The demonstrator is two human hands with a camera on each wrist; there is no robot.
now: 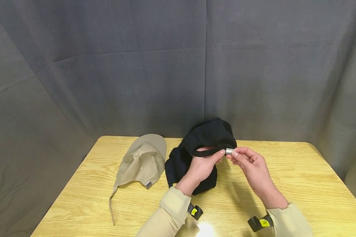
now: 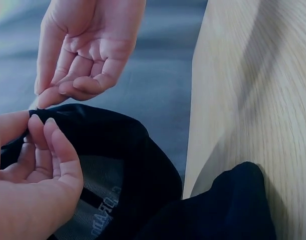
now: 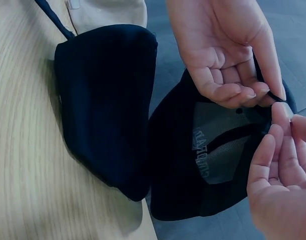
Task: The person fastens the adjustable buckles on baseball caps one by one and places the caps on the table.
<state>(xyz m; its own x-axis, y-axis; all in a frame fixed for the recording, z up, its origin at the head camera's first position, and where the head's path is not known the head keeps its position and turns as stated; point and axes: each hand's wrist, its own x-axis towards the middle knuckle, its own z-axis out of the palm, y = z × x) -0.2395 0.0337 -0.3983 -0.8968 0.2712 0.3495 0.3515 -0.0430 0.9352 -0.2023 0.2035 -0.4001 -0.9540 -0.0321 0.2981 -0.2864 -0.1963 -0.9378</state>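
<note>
Left hand (image 1: 200, 167) pinches the strap (image 1: 201, 153), right hand (image 1: 254, 167) the clasp (image 1: 229, 151), of a raised cap (image 1: 212, 134) beside the lower cap (image 1: 177, 167); loose pinching could drop it.

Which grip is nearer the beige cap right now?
Left. The left grip is right of the beige cap, at the strap of the upper black cap; the right grip is farther right, pinching the silver clasp.

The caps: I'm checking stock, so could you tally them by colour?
Beige: 1, the beige cap on the table
Dark: 2, the held dark cap in the left hand and right hand, and the lower dark cap on the table
Total: 3
</note>
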